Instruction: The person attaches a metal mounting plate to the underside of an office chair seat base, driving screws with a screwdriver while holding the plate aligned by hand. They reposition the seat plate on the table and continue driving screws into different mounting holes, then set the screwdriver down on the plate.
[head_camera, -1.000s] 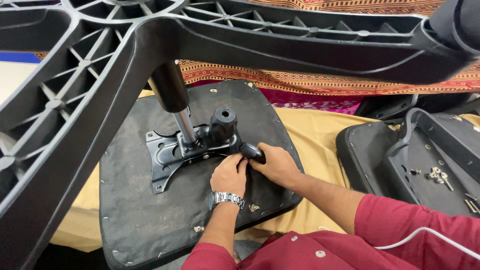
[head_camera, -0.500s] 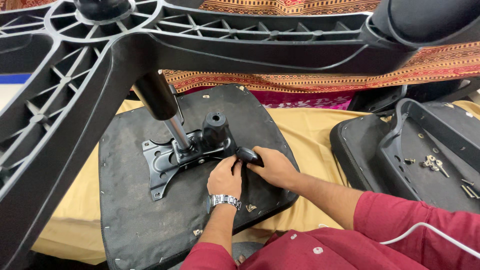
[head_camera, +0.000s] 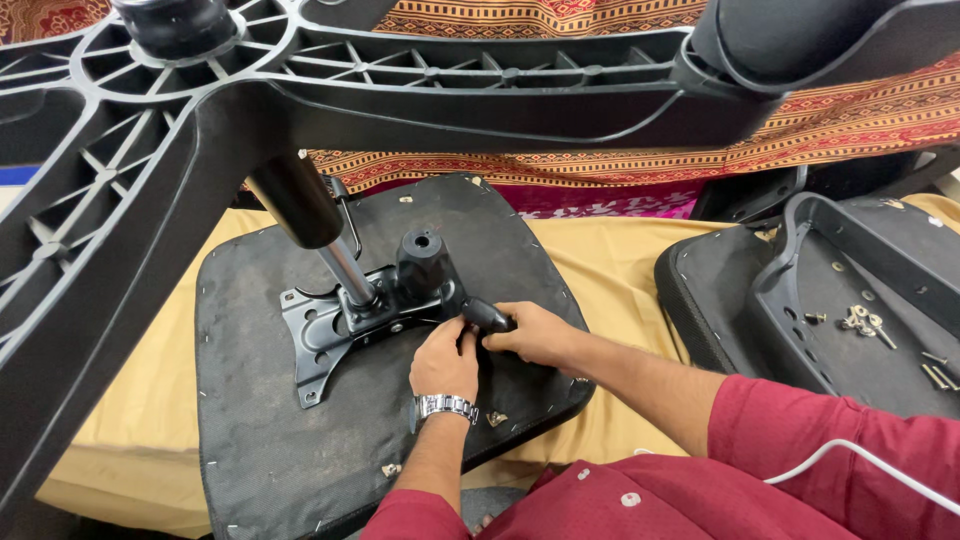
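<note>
Right hand (head_camera: 535, 335) — grip closed around the black knob (head_camera: 487, 316) at the end of a short lever. Left hand (head_camera: 445, 362) — fingers curled and pressed against the lever just beside the knob; whether it pinches anything cannot be told. A metal wristwatch (head_camera: 445, 405) sits on that wrist.

Knob: hard plastic, rounded, likely smooth — best taken in a full wrap, as here.

Just beyond the grip: the black steel mechanism plate (head_camera: 330, 335), rigid and probably heavy, with a stubby cylinder housing (head_camera: 422, 262) and the gas lift column (head_camera: 335, 250) rising from it.

Under the grip: the upturned seat pan (head_camera: 250, 420), dark fabric stapled at its edge, resting on a yellow cloth-covered surface (head_camera: 140, 420).

Above the grip: the star base (head_camera: 150, 170), ribbed plastic, bulky.

Well right of the grip: a second chair shell (head_camera: 850, 290) holding loose screws (head_camera: 862, 320).
</note>
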